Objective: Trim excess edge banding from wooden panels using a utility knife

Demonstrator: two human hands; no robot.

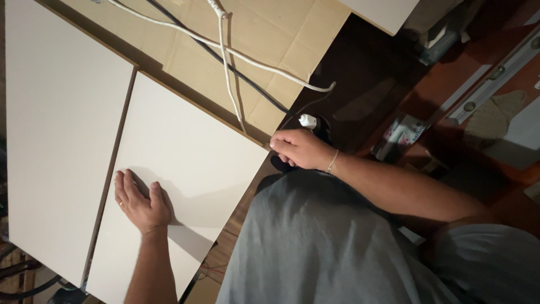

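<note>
My left hand [140, 202] lies flat, palm down with fingers together, on a white rectangular board [185, 157], near its left edge. A second, larger white board [56, 124] lies beside it on the left, separated by a narrow dark gap. My right hand [298, 149] is closed around a dark tool [281, 163] at the right corner of the board; most of the tool is hidden under the fingers. A small white plug or cap [307, 120] shows just above that hand.
Flattened brown cardboard [270, 34] lies under the boards. A white cable [225, 50] and a dark cable [247, 81] cross it. At right, a dark reddish surface carries a spirit level [495, 76] and a small printed box [402, 135]. Another white panel corner [382, 11] is at top.
</note>
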